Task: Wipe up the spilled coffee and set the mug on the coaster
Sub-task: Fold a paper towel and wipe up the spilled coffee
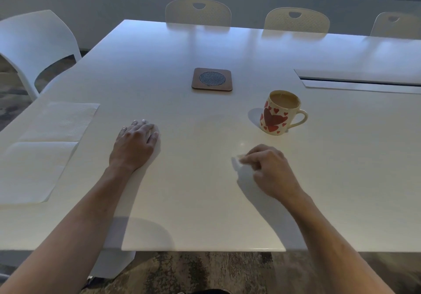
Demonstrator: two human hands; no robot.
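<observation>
A cream mug (pixel 279 114) with red hearts, filled with milky coffee, stands on the white table (pixel 205 202), handle pointing right. The brown square coaster (pixel 212 79) with a grey mesh centre lies bare, farther back and to the left of the mug. My right hand (pixel 271 168) rests in front of the mug, its fingers curled around what looks like a small, blurred pale wad of napkin (pixel 239 157). My left hand (pixel 136 144) lies flat on the table to the left and holds nothing. A faint wet spot (pixel 241 144) shows just beyond the wad.
Two white paper napkins (pixel 61 120) (pixel 34 170) lie spread at the table's left edge. A cable slot (pixel 360 82) cuts the table at the right. White chairs (pixel 198 12) line the far side, and another chair (pixel 34 41) stands at the left.
</observation>
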